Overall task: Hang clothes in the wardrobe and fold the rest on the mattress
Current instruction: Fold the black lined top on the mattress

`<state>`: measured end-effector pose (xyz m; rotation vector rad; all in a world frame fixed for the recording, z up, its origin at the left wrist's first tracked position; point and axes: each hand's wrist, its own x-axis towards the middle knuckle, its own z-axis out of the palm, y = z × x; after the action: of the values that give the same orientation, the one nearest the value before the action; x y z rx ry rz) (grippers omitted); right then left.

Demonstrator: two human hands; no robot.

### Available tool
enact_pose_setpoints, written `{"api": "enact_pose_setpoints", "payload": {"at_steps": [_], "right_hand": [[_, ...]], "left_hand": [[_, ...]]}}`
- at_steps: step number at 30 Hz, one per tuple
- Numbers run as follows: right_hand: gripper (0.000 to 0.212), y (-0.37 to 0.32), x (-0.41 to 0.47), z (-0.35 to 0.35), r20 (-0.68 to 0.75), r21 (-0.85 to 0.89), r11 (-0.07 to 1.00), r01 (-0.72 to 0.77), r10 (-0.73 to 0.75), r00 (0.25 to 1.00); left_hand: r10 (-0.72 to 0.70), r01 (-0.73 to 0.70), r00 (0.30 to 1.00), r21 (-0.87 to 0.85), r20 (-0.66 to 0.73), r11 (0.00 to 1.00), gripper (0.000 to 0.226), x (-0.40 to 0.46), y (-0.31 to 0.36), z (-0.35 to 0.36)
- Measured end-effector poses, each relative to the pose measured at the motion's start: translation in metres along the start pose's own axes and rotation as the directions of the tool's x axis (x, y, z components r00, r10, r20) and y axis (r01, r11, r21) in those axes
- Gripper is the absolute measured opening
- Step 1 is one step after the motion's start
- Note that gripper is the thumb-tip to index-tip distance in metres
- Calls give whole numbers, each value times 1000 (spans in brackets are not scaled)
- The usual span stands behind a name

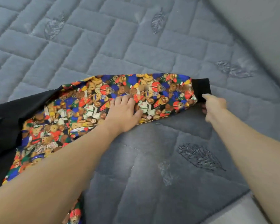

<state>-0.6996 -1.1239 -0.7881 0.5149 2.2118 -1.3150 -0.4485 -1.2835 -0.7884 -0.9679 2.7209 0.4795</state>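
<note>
The bear-printed garment [90, 113] — a soft, many-coloured cloth crowded with cartoon teddy bears in sports kit, joined to plain black fabric — is spread across the grey quilted mattress [152, 183], running from the near left corner out toward the middle. Nearest the camera, a fold of the print and the black fabric [5, 120] is bunched at the left edge, and bare stitched mattress with embroidered leaves is seen in the near foreground between the two forearms. Further out, the left hand [124, 113] is laid flat on the printed sleeve, fingers straight and spread, nothing being clasped; it appears to be pressing the cloth down so that it is kept from sliding. Just beyond, to the right, the black ribbed cuff [200, 89] at the sleeve's end is pinched between the thumb and curled fingers of the right hand [215, 107] — most likely so that the sleeve can be drawn straight and smoothed before it is folded. Farther still, only quilted mattress is seen, with a plain grey surface [257, 26] at the far right. No brand, label or legible writing can be made out on the cloth.
</note>
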Motion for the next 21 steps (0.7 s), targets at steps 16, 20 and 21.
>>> {"api": "enact_pose_setpoints", "payload": {"at_steps": [16, 20, 21], "right_hand": [[8, -34, -21, 2, 170, 82, 992, 101, -113, 979], [8, -35, -73, 26, 141, 5, 933, 359, -356, 924], [8, -33, -92, 39, 167, -21, 907, 420, -411, 896]], "left_hand": [[-200, 321, 947, -715, 251, 621, 44, -1, 26, 3], [-395, 379, 879, -894, 268, 238, 32, -31, -5, -24], [-442, 376, 856, -909, 267, 178, 32, -43, -19, -32]]}}
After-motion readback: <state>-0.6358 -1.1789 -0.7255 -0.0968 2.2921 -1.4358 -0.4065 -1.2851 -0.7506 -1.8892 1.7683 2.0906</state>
